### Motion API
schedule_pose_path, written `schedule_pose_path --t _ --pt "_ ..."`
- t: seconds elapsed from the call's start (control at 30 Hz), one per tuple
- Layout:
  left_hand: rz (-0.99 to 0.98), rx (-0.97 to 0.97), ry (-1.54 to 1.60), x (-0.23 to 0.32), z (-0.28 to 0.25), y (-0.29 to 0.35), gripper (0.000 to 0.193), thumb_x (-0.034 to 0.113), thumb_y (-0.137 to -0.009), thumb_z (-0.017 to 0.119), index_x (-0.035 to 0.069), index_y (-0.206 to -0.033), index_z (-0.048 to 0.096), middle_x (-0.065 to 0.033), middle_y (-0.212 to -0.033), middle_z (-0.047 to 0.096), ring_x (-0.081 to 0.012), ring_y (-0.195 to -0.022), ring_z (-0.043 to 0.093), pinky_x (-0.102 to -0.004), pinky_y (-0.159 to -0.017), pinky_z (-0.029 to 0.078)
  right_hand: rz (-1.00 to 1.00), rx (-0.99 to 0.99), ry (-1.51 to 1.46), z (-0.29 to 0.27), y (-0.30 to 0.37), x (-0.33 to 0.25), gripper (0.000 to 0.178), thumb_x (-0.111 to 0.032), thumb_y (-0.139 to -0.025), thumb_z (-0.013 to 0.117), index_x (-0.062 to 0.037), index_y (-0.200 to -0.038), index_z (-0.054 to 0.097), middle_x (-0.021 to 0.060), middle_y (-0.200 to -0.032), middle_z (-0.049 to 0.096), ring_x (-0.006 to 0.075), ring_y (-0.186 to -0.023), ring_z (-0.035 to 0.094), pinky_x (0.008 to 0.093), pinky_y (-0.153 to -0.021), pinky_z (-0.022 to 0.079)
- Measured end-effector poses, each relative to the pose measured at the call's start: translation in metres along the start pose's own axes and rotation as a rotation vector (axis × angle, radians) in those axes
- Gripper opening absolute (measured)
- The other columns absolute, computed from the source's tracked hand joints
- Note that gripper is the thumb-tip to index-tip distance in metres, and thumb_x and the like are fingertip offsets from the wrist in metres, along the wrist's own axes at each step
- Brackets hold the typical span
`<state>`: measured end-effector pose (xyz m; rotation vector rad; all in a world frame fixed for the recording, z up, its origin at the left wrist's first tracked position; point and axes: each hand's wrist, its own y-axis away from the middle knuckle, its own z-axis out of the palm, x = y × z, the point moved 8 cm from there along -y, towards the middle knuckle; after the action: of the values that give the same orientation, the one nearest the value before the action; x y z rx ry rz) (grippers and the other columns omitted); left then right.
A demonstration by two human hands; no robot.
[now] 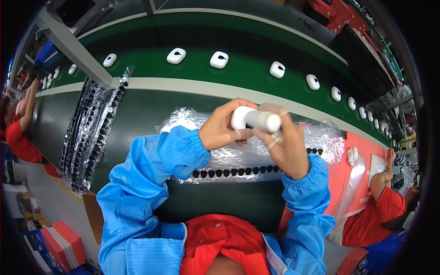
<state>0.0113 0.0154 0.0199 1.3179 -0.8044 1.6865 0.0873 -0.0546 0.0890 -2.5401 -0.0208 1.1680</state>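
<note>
In front of my chest, my left hand (224, 124) is closed round a white rounded housing (239, 117), its fingers behind and its thumb below. My right hand (288, 143) is closed on a white cylindrical tool (269, 122) with a round end, held against the housing's right side. Motion smears this tool and the fingers around it, so its exact kind is unclear. Pale bands sit on some fingertips. Beneath both hands lies clear plastic film (220, 158), with a row of small black pads (240, 172) along its near edge.
Beyond the bench, a green conveyor belt (252, 50) carries several white housings (219, 60) with dark openings. Strips of black pads (94, 133) hang over the bench at left, beside a grey post (75, 48). Co-workers in red sit at left (23, 140) and right (373, 215), near pink sheets (362, 144).
</note>
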Motion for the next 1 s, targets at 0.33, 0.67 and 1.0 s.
schedule_pose_path --t 0.33,0.67,1.0 --pt "-0.042 0.042 -0.151 -0.005 -0.012 -0.010 0.048 0.006 -0.071 0.068 0.005 -0.113 0.046 -0.0097 -0.098 0.057 -0.0167 -0.084 0.058 -0.0284 -0.068 0.051 -0.038 0.177 -0.045 -0.032 -0.003 -0.008 0.034 -0.010 -0.077 0.063 -0.0021 -0.106 0.048 0.0136 -0.090 0.060 0.0220 -0.085 0.060 0.0292 -0.072 0.047" --pt "0.075 0.264 -1.043 0.011 -0.075 -0.084 0.049 0.035 -0.068 0.069 0.007 -0.105 0.054 -0.0137 -0.094 0.060 -0.0285 -0.084 0.058 -0.0349 -0.074 0.046 -0.010 0.242 -0.054 -0.054 0.001 -0.004 0.031 -0.011 -0.079 0.060 -0.0030 -0.107 0.048 0.0103 -0.092 0.058 0.0174 -0.084 0.057 0.0269 -0.074 0.045" --pt "0.589 0.451 -1.618 0.005 -0.066 -0.111 0.044 0.023 -0.072 0.064 0.004 -0.110 0.052 -0.0175 -0.105 0.051 -0.0324 -0.101 0.047 -0.0402 -0.086 0.036 0.141 0.140 0.130 -0.059 -0.008 0.033 0.023 -0.006 -0.065 0.071 0.0018 -0.083 0.060 0.0103 -0.078 0.064 0.0193 -0.073 0.063 0.0287 -0.066 0.049"
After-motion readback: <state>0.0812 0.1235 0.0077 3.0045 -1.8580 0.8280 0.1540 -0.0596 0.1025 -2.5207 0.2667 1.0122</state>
